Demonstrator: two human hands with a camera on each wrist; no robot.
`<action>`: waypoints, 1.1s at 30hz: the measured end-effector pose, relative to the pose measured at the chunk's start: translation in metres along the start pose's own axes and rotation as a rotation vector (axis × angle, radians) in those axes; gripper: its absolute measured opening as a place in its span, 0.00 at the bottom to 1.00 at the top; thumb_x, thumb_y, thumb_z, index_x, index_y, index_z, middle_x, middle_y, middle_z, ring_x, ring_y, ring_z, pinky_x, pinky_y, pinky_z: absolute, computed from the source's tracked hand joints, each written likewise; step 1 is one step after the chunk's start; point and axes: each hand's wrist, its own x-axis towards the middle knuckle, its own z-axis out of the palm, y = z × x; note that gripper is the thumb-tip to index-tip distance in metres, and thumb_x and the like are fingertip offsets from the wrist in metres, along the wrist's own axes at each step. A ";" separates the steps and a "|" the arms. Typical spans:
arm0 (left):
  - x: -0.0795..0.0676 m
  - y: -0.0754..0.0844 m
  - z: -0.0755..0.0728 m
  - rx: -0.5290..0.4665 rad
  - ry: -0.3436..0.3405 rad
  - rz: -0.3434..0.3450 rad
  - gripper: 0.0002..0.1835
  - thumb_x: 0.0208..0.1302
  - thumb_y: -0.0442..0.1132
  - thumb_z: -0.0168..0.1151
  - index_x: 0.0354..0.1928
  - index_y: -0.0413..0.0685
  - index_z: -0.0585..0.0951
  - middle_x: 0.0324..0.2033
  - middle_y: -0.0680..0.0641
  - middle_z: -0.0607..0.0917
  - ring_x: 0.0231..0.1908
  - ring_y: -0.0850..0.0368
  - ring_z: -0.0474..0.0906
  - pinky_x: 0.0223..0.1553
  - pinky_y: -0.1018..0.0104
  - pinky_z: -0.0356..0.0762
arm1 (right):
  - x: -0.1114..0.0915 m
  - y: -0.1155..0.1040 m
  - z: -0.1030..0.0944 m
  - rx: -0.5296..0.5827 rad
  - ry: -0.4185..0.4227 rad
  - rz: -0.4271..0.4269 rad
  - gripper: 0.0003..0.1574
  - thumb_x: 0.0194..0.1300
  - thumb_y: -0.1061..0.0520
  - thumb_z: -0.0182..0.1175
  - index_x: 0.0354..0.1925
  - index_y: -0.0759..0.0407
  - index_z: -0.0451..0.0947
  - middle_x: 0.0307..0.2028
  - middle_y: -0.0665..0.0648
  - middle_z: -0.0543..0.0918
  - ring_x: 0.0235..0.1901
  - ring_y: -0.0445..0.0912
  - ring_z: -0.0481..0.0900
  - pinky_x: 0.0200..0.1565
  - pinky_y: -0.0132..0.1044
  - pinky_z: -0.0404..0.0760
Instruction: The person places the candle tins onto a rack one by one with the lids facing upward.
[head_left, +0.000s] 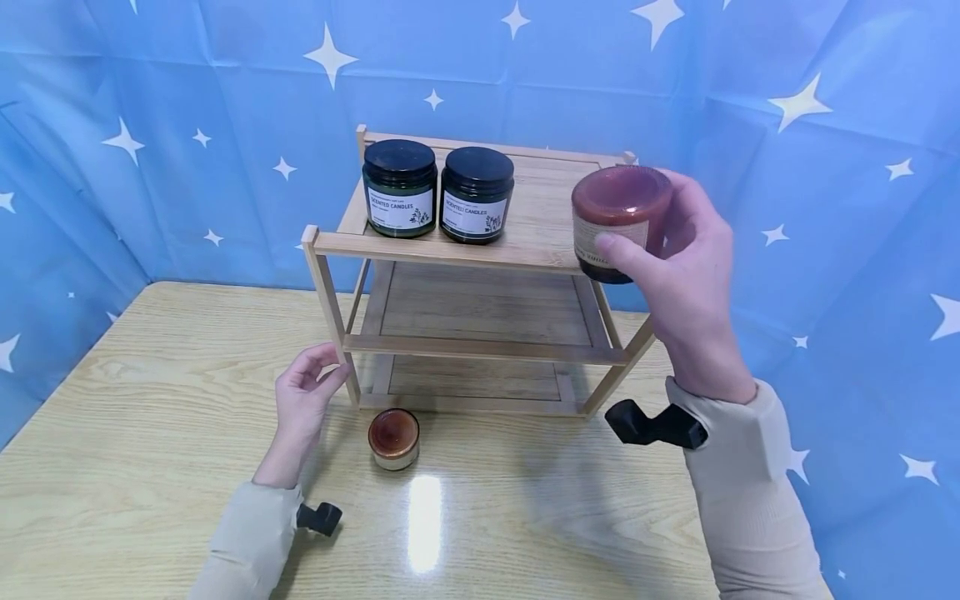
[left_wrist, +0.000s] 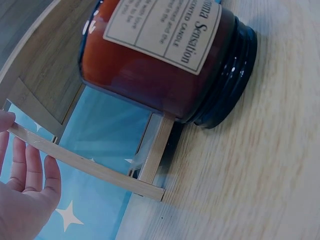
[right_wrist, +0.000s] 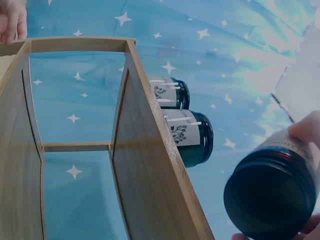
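Note:
My right hand (head_left: 692,271) grips a red-brown scented candle jar (head_left: 624,200), thumb across its label. It is upside down, black lid (right_wrist: 270,195) below, in front of the right end of the top shelf of a wooden rack (head_left: 480,348). My left hand (head_left: 302,398) pinches the rack's front left leg between thumb and fingers. A second red-brown candle jar (head_left: 393,442), labelled Aroma Sensation (left_wrist: 165,32), stands lid-down on the table before the rack. On the top shelf's left half, two dark green candle jars (head_left: 400,190) (head_left: 477,197) stand upright side by side.
The rack has two lower shelves (head_left: 480,304) and stands on a light wood-grain table (head_left: 150,417). Behind and beside it hangs a blue cloth (head_left: 247,100) with white stars. Black camera mounts (head_left: 656,423) sit on both wrists.

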 end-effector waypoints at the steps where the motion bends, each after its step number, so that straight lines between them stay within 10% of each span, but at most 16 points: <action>1: 0.000 0.000 0.000 0.000 0.000 0.000 0.24 0.49 0.10 0.52 0.37 0.45 0.83 0.32 0.52 0.83 0.37 0.61 0.79 0.43 0.71 0.81 | 0.002 0.000 0.001 0.001 0.000 0.002 0.27 0.41 0.77 0.61 0.44 0.64 0.78 0.41 0.61 0.80 0.43 0.51 0.74 0.47 0.32 0.74; 19: 0.000 0.001 0.000 0.017 0.000 -0.007 0.24 0.49 0.10 0.52 0.37 0.46 0.83 0.32 0.52 0.83 0.36 0.62 0.79 0.42 0.71 0.81 | 0.026 0.006 0.007 -0.151 -0.066 0.087 0.30 0.38 0.73 0.70 0.43 0.61 0.76 0.42 0.58 0.79 0.46 0.48 0.76 0.49 0.29 0.76; 33: 0.000 0.002 0.001 0.023 -0.001 -0.005 0.23 0.49 0.10 0.53 0.38 0.43 0.82 0.32 0.52 0.83 0.36 0.61 0.78 0.42 0.71 0.81 | 0.029 0.007 0.005 -0.376 -0.049 0.103 0.29 0.41 0.65 0.72 0.46 0.57 0.78 0.38 0.56 0.79 0.32 0.47 0.74 0.26 0.30 0.73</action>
